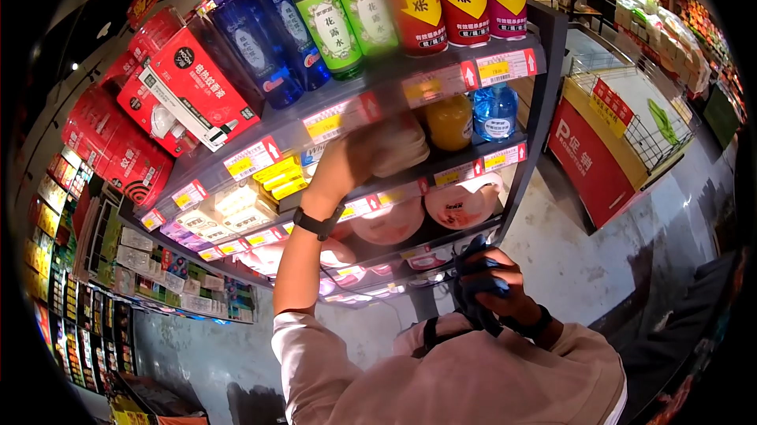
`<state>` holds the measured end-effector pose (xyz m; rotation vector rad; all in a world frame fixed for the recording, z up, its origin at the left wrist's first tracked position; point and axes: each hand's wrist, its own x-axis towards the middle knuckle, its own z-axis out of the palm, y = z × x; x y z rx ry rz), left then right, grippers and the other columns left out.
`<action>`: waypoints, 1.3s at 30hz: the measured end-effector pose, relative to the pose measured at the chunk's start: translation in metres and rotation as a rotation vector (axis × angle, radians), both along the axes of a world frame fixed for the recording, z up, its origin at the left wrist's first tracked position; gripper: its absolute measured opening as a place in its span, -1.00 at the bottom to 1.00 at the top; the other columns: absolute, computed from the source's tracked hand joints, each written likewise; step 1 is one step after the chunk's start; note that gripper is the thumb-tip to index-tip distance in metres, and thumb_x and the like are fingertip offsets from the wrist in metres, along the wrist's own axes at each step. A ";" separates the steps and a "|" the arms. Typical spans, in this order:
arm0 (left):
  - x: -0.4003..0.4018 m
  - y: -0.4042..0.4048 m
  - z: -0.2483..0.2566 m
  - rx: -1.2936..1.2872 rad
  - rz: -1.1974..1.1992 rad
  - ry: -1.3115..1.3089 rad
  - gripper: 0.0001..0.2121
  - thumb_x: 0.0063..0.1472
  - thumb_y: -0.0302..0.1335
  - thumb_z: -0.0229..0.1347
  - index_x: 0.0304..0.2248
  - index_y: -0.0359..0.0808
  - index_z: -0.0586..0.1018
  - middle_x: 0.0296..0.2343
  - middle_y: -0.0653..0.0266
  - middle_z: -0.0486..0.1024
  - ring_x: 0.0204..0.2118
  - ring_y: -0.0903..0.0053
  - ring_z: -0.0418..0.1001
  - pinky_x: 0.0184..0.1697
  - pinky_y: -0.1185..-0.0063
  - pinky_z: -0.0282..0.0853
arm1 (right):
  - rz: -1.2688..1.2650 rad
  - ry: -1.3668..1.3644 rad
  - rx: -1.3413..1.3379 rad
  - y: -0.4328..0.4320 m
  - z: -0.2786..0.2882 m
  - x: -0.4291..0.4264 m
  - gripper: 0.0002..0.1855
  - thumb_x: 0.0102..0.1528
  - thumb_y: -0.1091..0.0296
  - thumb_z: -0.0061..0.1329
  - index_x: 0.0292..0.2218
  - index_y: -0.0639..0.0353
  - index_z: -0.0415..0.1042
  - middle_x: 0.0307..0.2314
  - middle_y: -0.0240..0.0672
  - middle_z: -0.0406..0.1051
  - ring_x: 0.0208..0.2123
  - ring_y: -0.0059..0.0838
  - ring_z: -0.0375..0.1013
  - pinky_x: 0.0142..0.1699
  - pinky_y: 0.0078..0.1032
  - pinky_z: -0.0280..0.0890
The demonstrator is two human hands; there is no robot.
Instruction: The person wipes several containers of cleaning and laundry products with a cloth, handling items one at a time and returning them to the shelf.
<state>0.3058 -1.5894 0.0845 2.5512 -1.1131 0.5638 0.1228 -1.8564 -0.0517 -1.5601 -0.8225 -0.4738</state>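
My left hand (384, 147), blurred by motion, reaches to the second shelf of a grey store rack, beneath the top price strip. Its fingers merge with a pale shape, so whether it grips anything is unclear. Right of it stand a yellow bottle (450, 120) and a blue hand-wash bottle (495, 111). Yellow boxes (281, 178) and cream soap packs (239, 206) lie to its left. My right hand (497, 280) is closed around a bunched dark blue cloth (476, 271), low in front of my chest.
Above are red spray cans (414, 5), green bottles (328, 23), blue bottles (254, 46) and red boxes (189, 85). Round pink packages (461, 203) fill a lower shelf. A promotion stand (597, 153) with a wire basket (662, 135) is at right. Another shelf unit (177, 283) stands at left.
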 end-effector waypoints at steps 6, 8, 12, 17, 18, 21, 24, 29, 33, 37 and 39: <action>-0.055 -0.021 0.037 -0.076 -0.142 -0.068 -0.62 -0.02 -0.50 0.20 -0.15 -0.29 0.49 -0.26 0.13 0.50 -0.23 0.23 0.45 -0.15 0.45 0.37 | 0.003 0.045 -0.002 0.001 -0.002 0.004 -0.67 -0.12 0.26 0.02 -0.34 0.32 0.52 -0.28 0.02 0.36 -0.31 -0.16 0.40 -0.18 -0.38 0.30; -0.071 -0.023 0.056 -0.111 -0.190 -0.025 -0.65 -0.03 -0.51 0.20 -0.18 -0.30 0.51 -0.30 0.15 0.52 -0.26 0.23 0.47 -0.16 0.44 0.37 | -0.010 0.043 -0.010 0.000 -0.004 0.007 -0.66 -0.11 0.24 0.02 -0.34 0.31 0.52 -0.28 0.02 0.35 -0.31 -0.16 0.40 -0.18 -0.38 0.30; -0.083 -0.021 0.100 -0.246 -0.188 -0.257 -0.66 0.01 -0.50 0.18 -0.16 -0.29 0.50 -0.22 0.14 0.49 -0.15 0.19 0.44 -0.07 0.42 0.33 | 0.017 0.092 -0.010 -0.001 -0.004 0.010 -0.66 -0.11 0.23 0.03 -0.34 0.31 0.52 -0.27 0.02 0.35 -0.31 -0.16 0.39 -0.18 -0.38 0.30; -0.050 -0.013 0.167 -0.136 0.143 -0.743 -0.66 0.16 -0.38 0.01 -0.06 -0.28 0.42 -0.09 0.07 0.37 0.05 0.16 0.23 0.09 0.36 0.14 | 0.042 0.046 0.008 -0.002 -0.003 0.016 -0.66 -0.09 0.21 0.01 -0.34 0.30 0.52 -0.27 0.02 0.35 -0.29 -0.16 0.40 -0.18 -0.37 0.30; -0.044 -0.016 0.176 -0.160 0.146 -0.735 -0.66 0.17 -0.36 -0.01 -0.06 -0.27 0.42 -0.10 0.08 0.38 0.04 0.10 0.22 0.11 0.35 0.11 | 0.040 0.043 0.006 -0.004 -0.005 0.018 -0.66 -0.09 0.21 0.01 -0.34 0.30 0.52 -0.27 0.02 0.35 -0.29 -0.16 0.40 -0.18 -0.37 0.30; -0.032 -0.022 0.197 -0.019 0.346 -0.849 -0.63 0.20 -0.33 -0.02 0.00 -0.16 0.39 -0.07 0.09 0.38 0.08 0.13 0.19 0.12 0.37 0.09 | 0.051 0.009 0.013 -0.005 -0.011 0.022 -0.67 -0.11 0.24 -0.01 -0.34 0.30 0.52 -0.26 0.01 0.35 -0.27 -0.16 0.39 -0.16 -0.37 0.30; -0.006 -0.020 0.207 0.119 0.424 -0.942 -0.62 0.19 -0.29 -0.02 0.01 -0.13 0.39 -0.09 0.09 0.40 0.07 0.08 0.19 0.13 0.30 0.08 | 0.049 -0.015 -0.005 -0.009 -0.015 0.026 -0.67 -0.14 0.28 -0.01 -0.34 0.29 0.52 -0.25 -0.01 0.36 -0.25 -0.16 0.39 -0.14 -0.38 0.29; 0.005 -0.027 0.200 0.108 0.518 -1.002 -0.62 0.18 -0.27 -0.01 0.00 -0.08 0.40 -0.11 0.11 0.41 0.08 0.07 0.16 0.12 0.19 0.03 | 0.014 0.011 -0.041 -0.017 -0.015 0.025 -0.68 -0.16 0.31 0.00 -0.33 0.27 0.53 -0.24 -0.03 0.36 -0.23 -0.16 0.39 -0.13 -0.37 0.29; 0.009 -0.035 0.200 0.081 0.512 -1.036 -0.63 0.18 -0.27 0.00 0.00 -0.03 0.41 -0.12 0.09 0.41 0.10 0.06 0.14 0.12 0.13 0.00 | -0.013 0.101 -0.046 -0.025 -0.019 0.022 -0.69 -0.14 0.31 -0.01 -0.32 0.25 0.53 -0.23 -0.05 0.36 -0.23 -0.17 0.40 -0.12 -0.38 0.29; 0.024 -0.035 0.204 0.145 0.621 -1.071 -0.64 0.19 -0.27 -0.02 0.00 -0.02 0.41 -0.12 0.06 0.41 0.10 0.05 0.13 0.12 0.10 -0.01 | 0.044 0.133 -0.049 -0.030 -0.026 0.024 -0.69 -0.11 0.28 0.00 -0.31 0.25 0.53 -0.22 -0.07 0.36 -0.22 -0.21 0.40 -0.11 -0.41 0.28; 0.033 -0.035 0.201 0.158 0.627 -1.104 -0.64 0.20 -0.27 -0.03 0.00 -0.02 0.41 -0.13 0.05 0.41 0.11 0.03 0.11 0.12 0.08 -0.02 | 0.042 0.139 -0.041 -0.032 -0.029 0.025 -0.68 -0.10 0.27 0.00 -0.30 0.25 0.53 -0.21 -0.08 0.36 -0.22 -0.22 0.40 -0.11 -0.42 0.28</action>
